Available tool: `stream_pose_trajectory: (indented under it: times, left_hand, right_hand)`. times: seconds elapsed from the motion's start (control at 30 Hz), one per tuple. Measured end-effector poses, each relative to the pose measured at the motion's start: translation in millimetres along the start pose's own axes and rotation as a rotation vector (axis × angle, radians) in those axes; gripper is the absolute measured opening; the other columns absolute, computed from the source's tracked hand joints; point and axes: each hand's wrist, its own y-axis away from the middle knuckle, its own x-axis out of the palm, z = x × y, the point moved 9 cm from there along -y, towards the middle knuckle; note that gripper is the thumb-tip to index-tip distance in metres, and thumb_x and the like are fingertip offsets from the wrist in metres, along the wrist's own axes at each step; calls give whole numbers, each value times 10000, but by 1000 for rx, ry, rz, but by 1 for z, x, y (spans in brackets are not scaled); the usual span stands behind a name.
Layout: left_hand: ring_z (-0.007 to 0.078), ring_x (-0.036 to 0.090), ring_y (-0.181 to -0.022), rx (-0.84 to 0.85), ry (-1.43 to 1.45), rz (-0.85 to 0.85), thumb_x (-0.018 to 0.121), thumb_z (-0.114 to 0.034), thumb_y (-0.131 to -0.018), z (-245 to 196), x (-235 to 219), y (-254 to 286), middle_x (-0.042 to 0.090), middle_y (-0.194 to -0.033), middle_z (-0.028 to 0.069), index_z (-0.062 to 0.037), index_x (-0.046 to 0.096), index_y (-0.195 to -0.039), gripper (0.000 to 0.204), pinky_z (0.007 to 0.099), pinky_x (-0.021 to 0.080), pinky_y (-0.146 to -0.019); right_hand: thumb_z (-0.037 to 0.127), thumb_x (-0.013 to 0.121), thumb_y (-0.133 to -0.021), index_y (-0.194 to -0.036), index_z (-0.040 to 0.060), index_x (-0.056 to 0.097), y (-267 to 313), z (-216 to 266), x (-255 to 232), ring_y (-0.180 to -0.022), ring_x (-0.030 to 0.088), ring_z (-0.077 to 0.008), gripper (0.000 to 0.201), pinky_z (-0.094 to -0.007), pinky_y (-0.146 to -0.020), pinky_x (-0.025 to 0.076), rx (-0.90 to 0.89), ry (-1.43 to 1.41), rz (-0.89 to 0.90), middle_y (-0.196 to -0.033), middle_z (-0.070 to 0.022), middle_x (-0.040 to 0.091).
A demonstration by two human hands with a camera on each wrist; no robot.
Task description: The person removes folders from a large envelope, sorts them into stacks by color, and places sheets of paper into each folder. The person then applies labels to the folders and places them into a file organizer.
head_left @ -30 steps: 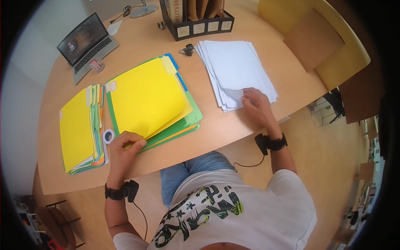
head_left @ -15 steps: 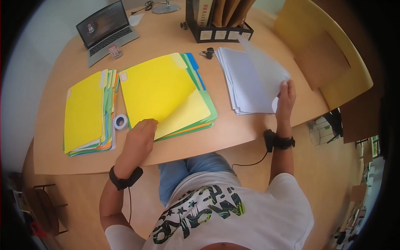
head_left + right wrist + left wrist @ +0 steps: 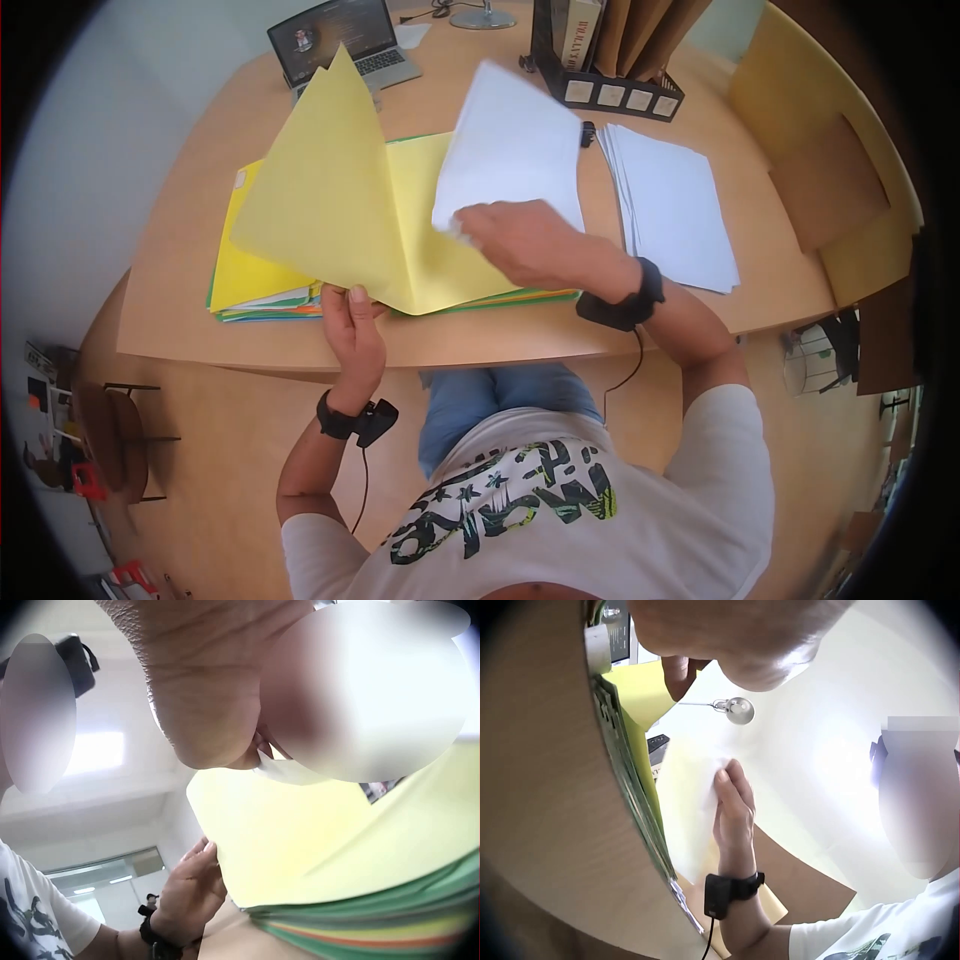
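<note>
The left hand (image 3: 355,335) pinches the lower edge of the raised cover of a yellow folder (image 3: 320,190), which stands open on a folder stack. Over the folder's right half, the right hand (image 3: 525,243) grips the lower left corner of white paper (image 3: 512,150), held up and tilted. To the right lies a stack of white sheets (image 3: 672,205). In the left wrist view the right hand (image 3: 735,814) holds the paper beside the folder. The right wrist view has the left hand (image 3: 193,892) at the folder's edge, above green and orange folders (image 3: 360,930).
Another stack of folders (image 3: 235,275) lies at the left, partly under the raised cover. Behind stand a laptop (image 3: 335,40), a lamp base (image 3: 483,17) and a black organizer (image 3: 620,95) with a book and brown files. A yellow chair (image 3: 830,130) is at the right.
The right hand has moved left from the white stack, carrying paper over the folder. The left hand has lifted the yellow cover and swung it open to the left. The head view has shifted.
</note>
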Motion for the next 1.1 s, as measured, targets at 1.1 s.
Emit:
stream_pose_trajectory:
  times: [1.1]
  left_hand:
    - [98,543,-600,-398,-296,153,472,-331,-981,28,19,-8,572,-786,67,31,554,-1032,374,213,437,-440]
  right_hand:
    - [375,551,-918,-1083,79,631,-16,-104,-3,-963,614,-271,348,-369,-820,472,117,-363,1,-1034,-92,654]
